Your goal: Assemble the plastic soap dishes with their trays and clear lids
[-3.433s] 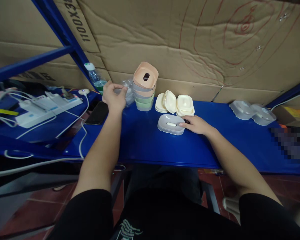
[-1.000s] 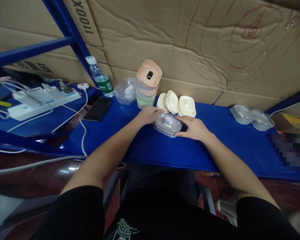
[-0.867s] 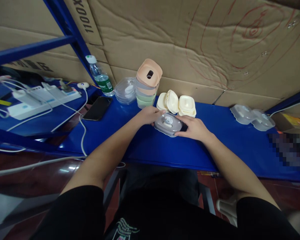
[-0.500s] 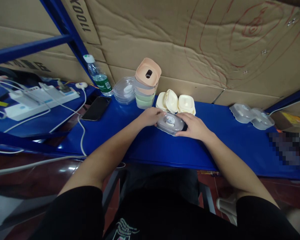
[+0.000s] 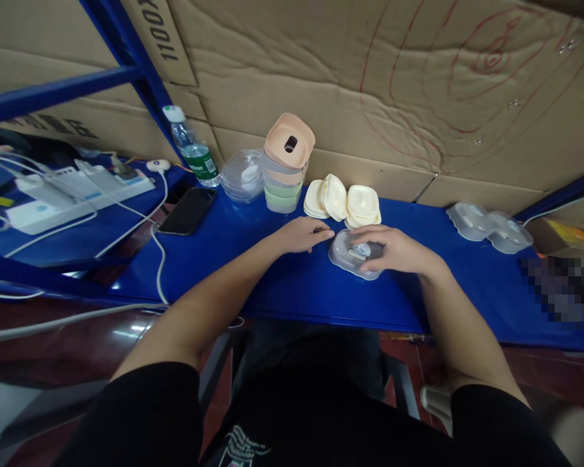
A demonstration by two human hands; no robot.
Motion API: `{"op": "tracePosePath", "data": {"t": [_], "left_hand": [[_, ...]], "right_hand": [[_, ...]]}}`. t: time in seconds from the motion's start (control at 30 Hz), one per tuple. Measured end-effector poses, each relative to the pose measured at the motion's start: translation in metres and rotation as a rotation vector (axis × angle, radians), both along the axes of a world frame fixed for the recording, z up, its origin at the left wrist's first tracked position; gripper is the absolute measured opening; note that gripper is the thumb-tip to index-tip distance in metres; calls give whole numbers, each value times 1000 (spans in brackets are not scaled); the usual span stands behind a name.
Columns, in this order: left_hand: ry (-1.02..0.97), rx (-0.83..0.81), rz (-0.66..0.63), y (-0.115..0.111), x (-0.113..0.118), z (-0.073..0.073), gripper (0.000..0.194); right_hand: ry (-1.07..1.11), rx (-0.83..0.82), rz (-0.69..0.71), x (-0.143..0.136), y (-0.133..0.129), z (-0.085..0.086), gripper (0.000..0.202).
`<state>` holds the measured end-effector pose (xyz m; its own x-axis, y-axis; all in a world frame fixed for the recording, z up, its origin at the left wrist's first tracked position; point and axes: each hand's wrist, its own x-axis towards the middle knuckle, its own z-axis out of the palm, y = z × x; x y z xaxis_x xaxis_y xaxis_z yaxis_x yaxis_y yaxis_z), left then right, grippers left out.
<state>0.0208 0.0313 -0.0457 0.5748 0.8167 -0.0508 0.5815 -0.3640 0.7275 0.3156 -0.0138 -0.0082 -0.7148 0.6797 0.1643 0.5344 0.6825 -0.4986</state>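
A clear plastic container with a round label (image 5: 343, 253) lies on the blue table (image 5: 292, 292). My right hand (image 5: 394, 250) grips it from above, fingers and thumb over its right part. Just left of it is my left hand (image 5: 302, 235), apart from the container, fingers loosely curved and thumb pointing right, with nothing in it. Behind my hands sit cream-coloured lids (image 5: 363, 201) in small piles, one leaning on another. A stack of peach, grey and green cups (image 5: 285, 168) stands behind my left hand.
Clear lids (image 5: 242, 176) are stacked left of the cups, near a water bottle (image 5: 199, 159) and a phone (image 5: 187, 211). White cables and a power strip (image 5: 78, 194) lie far left. Two clear containers (image 5: 510, 233) sit at the right. Cardboard (image 5: 321, 78) stands behind.
The clear container has moved right and slightly toward me with my right hand, which now holds it from above. My left hand has let go of it.
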Motion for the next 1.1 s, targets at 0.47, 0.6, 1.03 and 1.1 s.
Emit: {"op": "tracePosePath", "data": {"t": [0.47, 0.6, 1.03, 1.1], "left_hand": [[120, 200, -156, 2, -2, -9, 63], [182, 235, -160, -1, -3, -7, 65], [330, 320, -138, -1, -7, -10, 67], [329, 328, -144, -1, -7, -11, 67]], "right_hand": [[-325, -186, -767, 139, 21, 14, 64], [-417, 38, -1054, 160, 24, 12, 66], [-364, 39, -1208, 155, 35, 3, 55], [-370, 76, -1228, 155, 36, 0, 58]]}}
